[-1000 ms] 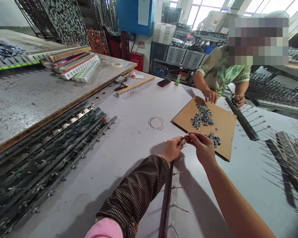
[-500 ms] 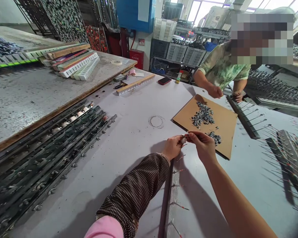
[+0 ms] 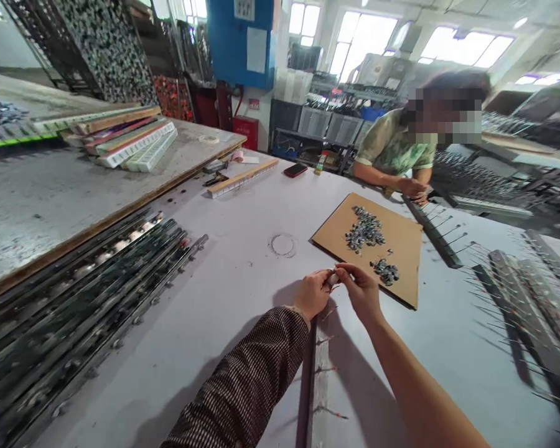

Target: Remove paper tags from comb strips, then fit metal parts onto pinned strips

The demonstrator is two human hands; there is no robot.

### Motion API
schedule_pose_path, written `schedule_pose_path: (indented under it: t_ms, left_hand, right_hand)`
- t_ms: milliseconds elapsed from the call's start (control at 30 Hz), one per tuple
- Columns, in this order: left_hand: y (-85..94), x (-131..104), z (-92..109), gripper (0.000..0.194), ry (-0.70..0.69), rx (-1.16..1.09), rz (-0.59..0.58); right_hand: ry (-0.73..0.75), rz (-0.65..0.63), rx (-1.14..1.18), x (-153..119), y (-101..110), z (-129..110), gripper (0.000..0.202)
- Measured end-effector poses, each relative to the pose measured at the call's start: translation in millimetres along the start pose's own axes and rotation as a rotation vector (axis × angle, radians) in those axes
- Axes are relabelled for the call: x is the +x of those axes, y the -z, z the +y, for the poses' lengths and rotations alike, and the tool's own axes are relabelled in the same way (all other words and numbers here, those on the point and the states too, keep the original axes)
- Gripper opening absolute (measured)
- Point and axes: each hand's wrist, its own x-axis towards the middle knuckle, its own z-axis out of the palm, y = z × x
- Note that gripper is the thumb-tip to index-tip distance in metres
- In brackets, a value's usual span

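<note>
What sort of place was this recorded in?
Probably a workshop or factory: small grey pieces lie heaped on cardboard, crates stand in the background, and another person works across the same table.

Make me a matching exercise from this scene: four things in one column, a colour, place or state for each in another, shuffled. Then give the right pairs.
Column one
1. Left hand
2. Right hand
3. Cardboard
4. Phone

Column two
A. Lies on the table, dark face up, with a red edge
B. Comes out of a dark patterned sleeve
C. Brown, with two heaps of grey pieces on it
D. At the end of a bare forearm

Right pairs
1-B, 2-D, 3-C, 4-A
</note>
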Motion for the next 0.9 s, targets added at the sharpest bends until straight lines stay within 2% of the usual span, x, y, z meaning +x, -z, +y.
schedule_pose_path:
  t_ms: [267,433,500,633,700,900]
  left_hand:
    - [3.7,6,3,0.025,-0.004,0.035,-0.003]
    - [3.9,5,3,0.026,-0.021,0.028,0.005]
    - [4.1,5,1,0.026,-0.026,0.016,0.000]
    - [2.6,5,-3,0.025,-0.042,0.029,-0.001]
    - [1.2,6,-4,0.024,-0.038,0.049,0.008]
    - [1.3,7,0,0.026,-0.044,0.058,-0.020]
  right_hand:
    - [0.099,0.041,-0.087,-2,-11,-10,0.038]
    - [0.168,0.036,-0.207,3,-1,-22,0.033]
    - [0.245,0.012,-0.300,10,7,-27,0.029]
    - [0.393,-0.147,-0.445,25,17,-29,0.030]
    - [0.389,-0.185,-0.427,27,18,-26,0.031]
    - [0.349,-0.152,-0.441,16,11,-16,0.034]
